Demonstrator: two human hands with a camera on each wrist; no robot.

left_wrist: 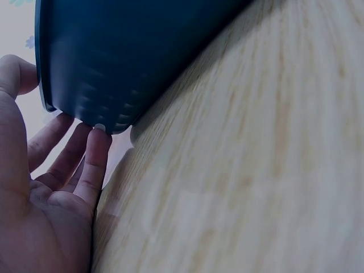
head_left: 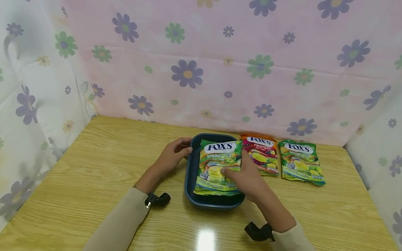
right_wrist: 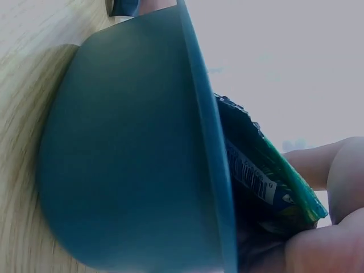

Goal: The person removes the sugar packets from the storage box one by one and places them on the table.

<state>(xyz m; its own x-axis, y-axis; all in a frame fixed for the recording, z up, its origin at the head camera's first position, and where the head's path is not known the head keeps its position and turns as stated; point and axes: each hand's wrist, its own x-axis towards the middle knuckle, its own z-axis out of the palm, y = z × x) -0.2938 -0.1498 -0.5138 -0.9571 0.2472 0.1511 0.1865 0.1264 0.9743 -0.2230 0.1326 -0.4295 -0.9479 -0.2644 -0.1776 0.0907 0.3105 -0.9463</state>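
Observation:
A dark blue-green plastic basin (head_left: 189,184) stands on the table. My left hand (head_left: 172,156) holds its left rim, with the thumb at the rim and the fingertips (left_wrist: 98,149) against the outer wall. Over the basin's opening lies a green and yellow candy bag (head_left: 216,162) printed FOX'S Spring Tea. My right hand (head_left: 249,177) grips this bag by its right side, thumb on the front. From the right wrist view, the candy bag (right_wrist: 273,182) tilts across the rim, its barcode side facing down into the basin. What lies deeper in the basin is hidden.
Just right of the basin lies a red FOX'S Fruits candy bag (head_left: 263,161), partly behind my right hand. Another green Spring Tea bag (head_left: 301,162) lies beside it. The wooden table (head_left: 109,164) ends at a flower-printed curtain (head_left: 211,57) behind and at both sides.

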